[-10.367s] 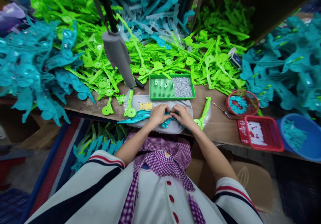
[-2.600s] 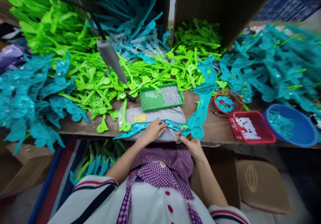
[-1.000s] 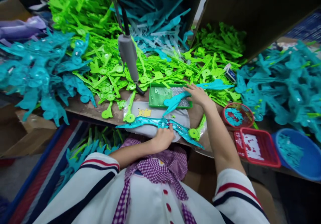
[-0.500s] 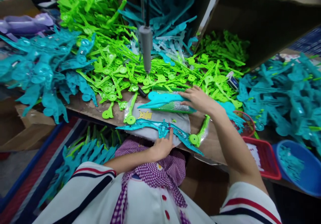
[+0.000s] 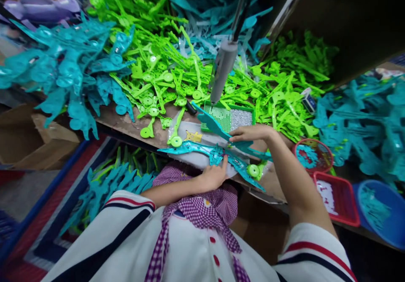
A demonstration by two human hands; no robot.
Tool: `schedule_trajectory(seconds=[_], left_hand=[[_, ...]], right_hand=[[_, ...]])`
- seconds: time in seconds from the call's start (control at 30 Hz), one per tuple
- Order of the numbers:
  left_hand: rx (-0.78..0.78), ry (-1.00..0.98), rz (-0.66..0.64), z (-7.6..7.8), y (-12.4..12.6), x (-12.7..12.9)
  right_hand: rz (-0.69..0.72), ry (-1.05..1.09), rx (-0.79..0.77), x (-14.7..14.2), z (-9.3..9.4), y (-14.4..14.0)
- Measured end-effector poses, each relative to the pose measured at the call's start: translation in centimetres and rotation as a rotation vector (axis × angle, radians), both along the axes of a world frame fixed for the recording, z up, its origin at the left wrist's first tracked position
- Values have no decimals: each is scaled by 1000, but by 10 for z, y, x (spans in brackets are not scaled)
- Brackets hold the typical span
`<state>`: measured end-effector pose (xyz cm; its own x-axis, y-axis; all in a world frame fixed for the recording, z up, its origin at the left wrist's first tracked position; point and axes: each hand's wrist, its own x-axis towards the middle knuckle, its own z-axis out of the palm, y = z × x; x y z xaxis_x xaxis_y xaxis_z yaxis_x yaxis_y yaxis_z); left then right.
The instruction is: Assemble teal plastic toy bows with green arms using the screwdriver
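Note:
A long teal plastic half-shell (image 5: 190,146) lies open side up on a grey cloth (image 5: 202,132) with a yellow cartoon figure. My left hand (image 5: 213,176) is at its near edge, index finger stretched out with the tip on the small parts at the shell's middle. The other fingers look loosely bent, and the thumb is hidden. My right hand (image 5: 251,134) is closed on a second teal half-shell (image 5: 213,123), which is tilted above the cloth. One lime-green lever with a round end (image 5: 175,140) lies by the first shell's left part, another (image 5: 253,171) by its right.
A grey electric screwdriver (image 5: 223,71) hangs over a green tray (image 5: 243,119) of small metal pieces. Lime-green parts (image 5: 152,77) heap behind. Teal piles (image 5: 72,67) stand at left and right. A red tray (image 5: 340,200) and blue basin (image 5: 382,210) are at the right.
My right hand has drawn the second half-shell off the green tray, nearer to the first one, and tilted it. My left finger stays on the first shell. The view has shifted.

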<state>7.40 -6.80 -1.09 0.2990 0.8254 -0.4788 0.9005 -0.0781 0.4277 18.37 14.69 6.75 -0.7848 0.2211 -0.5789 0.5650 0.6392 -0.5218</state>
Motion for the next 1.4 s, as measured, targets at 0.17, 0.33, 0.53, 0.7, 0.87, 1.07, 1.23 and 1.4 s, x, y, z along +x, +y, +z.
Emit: schedule_trajectory(seconds=[0.17,0.33,0.53,0.7,0.87,1.07,1.23,1.4], left_hand=[[-26,-7,3,0,3,-3],[-14,-17,2,-5,2,-3],[-33,-12,-14,-1,5,-4],[-43,2,-45,0,7,-3],[-19,-12,-44,1,5,-4],[-15,-24,-70,7,5,-9],[-7,-34,-71,3,3,-10],[15,-19,-83,1,2,-12]], right_hand=[[-5,-184,238,-18,-12,-10],[-56,-11,719,-8,-27,-45],[-181,284,961,25,-55,-59],[-333,233,897,39,-72,-88],[-418,224,841,35,-74,-107],[-385,326,750,17,-62,-96],[-397,125,698,12,-54,-79],[-248,-195,681,-11,-46,-64]])
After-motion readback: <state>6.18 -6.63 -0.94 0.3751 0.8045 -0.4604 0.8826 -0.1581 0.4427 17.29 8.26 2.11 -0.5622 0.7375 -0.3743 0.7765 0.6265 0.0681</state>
